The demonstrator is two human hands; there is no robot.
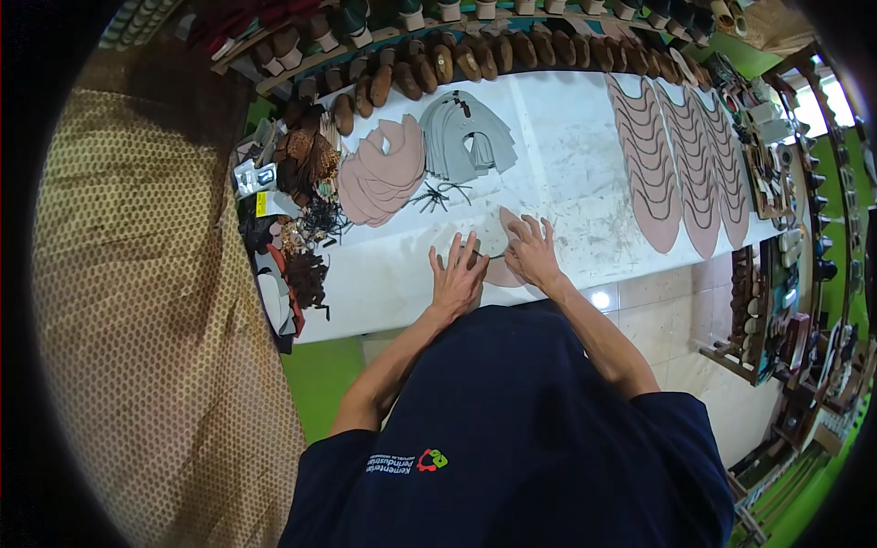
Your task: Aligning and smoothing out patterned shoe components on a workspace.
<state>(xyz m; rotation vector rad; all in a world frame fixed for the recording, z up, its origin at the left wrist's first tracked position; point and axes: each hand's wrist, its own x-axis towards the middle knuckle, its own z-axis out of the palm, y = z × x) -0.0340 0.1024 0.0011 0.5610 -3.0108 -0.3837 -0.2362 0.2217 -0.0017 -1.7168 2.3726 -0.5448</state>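
Observation:
A pink shoe-upper piece [505,274] with a curved inner edge lies on the white table in front of me. Along that edge runs a thin dark strip [494,257]. My left hand [458,276] rests at the left side of the piece, its fingers spread and its thumb mostly hidden. On the other side, my right hand [534,251] bends over the edge, thumb and index finger close together at the strip, the other fingers raised. Just beyond lie several loose dark strips [441,194], a fanned stack of pink pieces [384,178] and a stack of grey pieces [468,137].
Rows of pink pieces with dark edges [662,173] overlap on the table's right. Brown shoe lasts [466,62] line its back. Brown scraps [306,279] crowd the left end beside a patterned curtain [155,274]. A laden rack [763,310] stands at the right.

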